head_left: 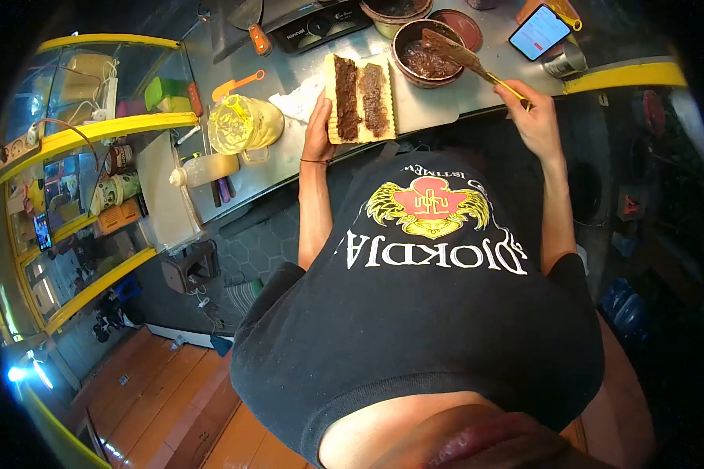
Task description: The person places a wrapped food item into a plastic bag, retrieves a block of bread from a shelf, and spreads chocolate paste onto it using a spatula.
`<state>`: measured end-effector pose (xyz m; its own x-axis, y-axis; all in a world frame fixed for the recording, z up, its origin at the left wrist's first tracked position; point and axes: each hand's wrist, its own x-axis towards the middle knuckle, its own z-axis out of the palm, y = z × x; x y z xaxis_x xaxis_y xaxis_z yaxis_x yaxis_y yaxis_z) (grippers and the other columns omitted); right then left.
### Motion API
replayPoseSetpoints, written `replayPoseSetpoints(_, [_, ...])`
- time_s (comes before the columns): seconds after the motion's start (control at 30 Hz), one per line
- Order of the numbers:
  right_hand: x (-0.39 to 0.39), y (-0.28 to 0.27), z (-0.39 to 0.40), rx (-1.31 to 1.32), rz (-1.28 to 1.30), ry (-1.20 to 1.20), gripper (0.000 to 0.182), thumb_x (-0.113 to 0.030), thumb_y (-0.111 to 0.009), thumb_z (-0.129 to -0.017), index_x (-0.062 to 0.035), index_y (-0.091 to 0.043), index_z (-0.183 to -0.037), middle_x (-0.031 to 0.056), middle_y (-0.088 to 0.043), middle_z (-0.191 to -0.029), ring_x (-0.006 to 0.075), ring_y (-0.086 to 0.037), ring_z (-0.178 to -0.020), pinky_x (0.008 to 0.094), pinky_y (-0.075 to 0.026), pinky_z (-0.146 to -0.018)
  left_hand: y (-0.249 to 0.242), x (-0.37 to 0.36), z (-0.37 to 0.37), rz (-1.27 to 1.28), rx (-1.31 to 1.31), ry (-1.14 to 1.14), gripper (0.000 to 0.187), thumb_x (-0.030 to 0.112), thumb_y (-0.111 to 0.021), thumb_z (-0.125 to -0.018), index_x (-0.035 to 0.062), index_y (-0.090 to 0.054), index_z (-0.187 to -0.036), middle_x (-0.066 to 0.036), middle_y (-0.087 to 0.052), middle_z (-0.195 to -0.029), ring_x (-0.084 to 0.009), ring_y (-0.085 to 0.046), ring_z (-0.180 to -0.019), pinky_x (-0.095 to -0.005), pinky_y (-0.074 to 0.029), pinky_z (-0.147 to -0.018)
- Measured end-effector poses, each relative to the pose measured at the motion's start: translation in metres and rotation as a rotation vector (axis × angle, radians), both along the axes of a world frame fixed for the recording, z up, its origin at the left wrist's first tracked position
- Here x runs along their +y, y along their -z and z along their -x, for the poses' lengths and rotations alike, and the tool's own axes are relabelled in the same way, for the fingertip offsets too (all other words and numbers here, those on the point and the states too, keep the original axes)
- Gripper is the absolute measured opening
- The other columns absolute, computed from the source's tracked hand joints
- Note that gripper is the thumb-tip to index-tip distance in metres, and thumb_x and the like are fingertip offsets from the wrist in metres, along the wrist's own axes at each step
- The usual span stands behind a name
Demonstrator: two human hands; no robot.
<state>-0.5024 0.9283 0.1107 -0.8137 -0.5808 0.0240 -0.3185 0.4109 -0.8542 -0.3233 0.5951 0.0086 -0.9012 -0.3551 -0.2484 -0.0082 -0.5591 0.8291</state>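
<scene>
My left hand (318,129) grips the left edge of an opened-out piece of bread (361,129), its fingers partly hidden at the side. Dark brown chocolate-like spread covers both halves, thicker on the left one. My right hand (533,117) is closed around the yellow handle of a spatula (457,55). The spatula's broad blade is coated brown and lies over a bowl (399,69) of dark, glossy spread. This bowl stands just right of the bread's far end.
Left of the bread stand a tub of pale yellow spread (246,129), an orange spatula (238,83) and a squeeze bottle (203,170). Behind are a stove (321,27) and an orange-handled scraper (260,39). A phone (539,32) and a metal cup (565,60) sit at the right.
</scene>
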Motion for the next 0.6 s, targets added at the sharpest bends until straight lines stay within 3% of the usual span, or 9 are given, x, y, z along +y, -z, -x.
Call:
replayPoseSetpoints(0.03, [-0.002,-0.017,-0.001,0.081,-0.105,0.031,0.022,-0.02,-0.061,-0.092,-0.002,-0.066,-0.103,0.0094,-0.059,-0.073,0.0106,-0.054,-0.06,0.0333,-0.041,-0.053,-0.008,0.001,0.004,0.033,-0.022,-0.007,0.048,0.021,-0.045,-0.1,-0.0003,-0.036,-0.143,-0.009,-0.045,-0.141,-0.0174,-0.046,-0.126,-0.0309,-0.038,-0.104])
replayPoseSetpoints(0.17, [-0.003,-0.002,0.015,0.417,-0.102,-0.085,0.026,-0.02,-0.062,-0.091,-0.0043,-0.064,-0.112,0.0131,-0.056,-0.082,0.0202,-0.058,-0.068,0.0355,-0.043,-0.058,-0.002,-0.017,0.016,0.221,-0.033,-0.012,0.053,0.024,-0.049,-0.098,-0.0035,-0.037,-0.141,-0.011,-0.046,-0.139,-0.0188,-0.046,-0.126,-0.0301,-0.035,-0.105])
replayPoseSetpoints(0.2, [-0.007,0.0,0.014,0.462,-0.201,-0.133,0.031,-0.02,-0.062,-0.09,-0.0059,-0.061,-0.118,0.0132,-0.056,-0.088,0.0233,-0.058,-0.074,0.0345,-0.045,-0.062,0.004,-0.025,0.017,0.401,-0.065,0.009,0.055,0.03,-0.049,-0.098,-0.0005,-0.037,-0.142,-0.012,-0.048,-0.138,-0.0197,-0.046,-0.125,-0.0318,-0.036,-0.104])
replayPoseSetpoints(0.23, [-0.009,-0.001,0.011,0.502,-0.303,-0.183,0.036,-0.019,-0.062,-0.09,-0.0075,-0.058,-0.124,0.0133,-0.056,-0.095,0.0265,-0.059,-0.08,0.0335,-0.046,-0.065,-0.007,-0.024,0.017,0.365,-0.075,0.072,0.054,0.032,-0.048,-0.098,0.0019,-0.037,-0.143,-0.012,-0.048,-0.138,-0.0203,-0.047,-0.125,-0.0334,-0.036,-0.104])
replayPoseSetpoints(0.4, [-0.015,-0.014,0.004,0.199,0.11,-0.052,0.037,-0.014,-0.063,-0.09,-0.0076,-0.057,-0.126,0.0089,-0.056,-0.104,0.0181,-0.058,-0.091,0.0262,-0.048,-0.072,-0.013,-0.028,0.019,0.478,-0.129,0.083,0.056,0.038,-0.045,-0.099,0.0066,-0.036,-0.144,-0.018,-0.05,-0.135,-0.0229,-0.056,-0.112,-0.0353,-0.043,-0.095])
replayPoseSetpoints(0.47, [-0.013,0.007,0.004,0.284,0.426,0.301,0.029,-0.012,-0.061,-0.091,-0.0025,-0.06,-0.119,0.0069,-0.055,-0.108,0.0123,-0.055,-0.094,0.0245,-0.047,-0.071,0.002,-0.021,0.024,0.554,-0.128,0.048,0.057,0.038,-0.046,-0.098,0.0046,-0.037,-0.143,-0.019,-0.054,-0.13,-0.0239,-0.059,-0.109,-0.0332,-0.046,-0.091])
replayPoseSetpoints(0.53, [-0.022,0.009,-0.008,0.36,0.541,0.409,0.022,-0.013,-0.06,-0.092,0.0003,-0.063,-0.11,0.0045,-0.059,-0.097,0.0109,-0.056,-0.085,0.0239,-0.046,-0.065,0.017,-0.007,0.027,0.862,-0.261,0.208,0.058,0.038,-0.049,-0.097,0.002,-0.038,-0.141,-0.021,-0.057,-0.127,-0.0254,-0.059,-0.111,-0.0332,-0.046,-0.092])
replayPoseSetpoints(0.57, [-0.022,0.014,-0.019,0.198,0.53,0.375,0.021,-0.014,-0.059,-0.093,0.0,-0.064,-0.108,0.003,-0.06,-0.088,0.0108,-0.057,-0.078,0.0239,-0.046,-0.063,0.031,-0.002,0.029,1.09,-0.267,0.198,0.057,0.039,-0.051,-0.096,-0.0005,-0.042,-0.137,-0.021,-0.06,-0.122,-0.0267,-0.06,-0.11,-0.0329,-0.045,-0.093])
replayPoseSetpoints(0.6, [-0.024,0.019,-0.027,0.039,0.518,0.34,0.02,-0.015,-0.059,-0.093,-0.0003,-0.065,-0.105,0.0015,-0.06,-0.08,0.0107,-0.057,-0.072,0.0239,-0.045,-0.06,0.025,0.001,0.03,1.092,-0.265,0.186,0.057,0.039,-0.051,-0.096,-0.0005,-0.042,-0.137,-0.021,-0.06,-0.122,-0.0267,-0.06,-0.11,-0.0329,-0.045,-0.093])
